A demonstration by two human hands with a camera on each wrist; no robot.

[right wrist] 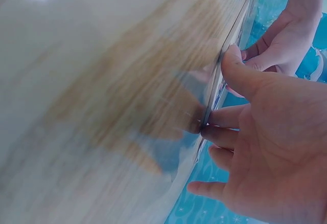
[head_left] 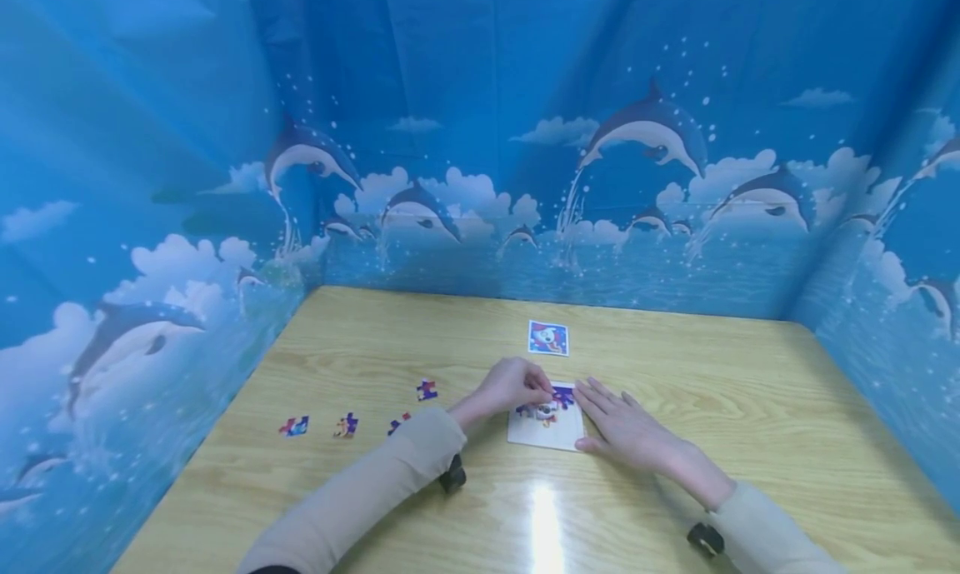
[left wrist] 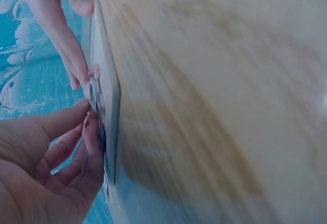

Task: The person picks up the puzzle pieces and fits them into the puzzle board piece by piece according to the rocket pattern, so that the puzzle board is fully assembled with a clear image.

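Observation:
A thin white square board [head_left: 528,434] lies on the table, with several joined jigsaw pieces [head_left: 546,413] on its upper part. My left hand [head_left: 516,384] reaches over the board's upper left and pinches a small jigsaw piece between thumb and fingertips; the fingers mostly hide it. In the left wrist view, the left hand [left wrist: 61,157] has its fingertips right at the board's face. Along the board's right edge rests my right hand [head_left: 626,428], its fingers extended. The right wrist view shows the right hand's [right wrist: 271,127] thumb and fingertips touching the board's edge.
Several loose jigsaw pieces lie left of the board, among them a red-and-blue one [head_left: 295,426], a purple-orange one [head_left: 347,425] and one farther back [head_left: 427,390]. A small picture card [head_left: 548,338] lies beyond the board. Dolphin-print curtains [head_left: 465,141] surround the wooden table [head_left: 675,349].

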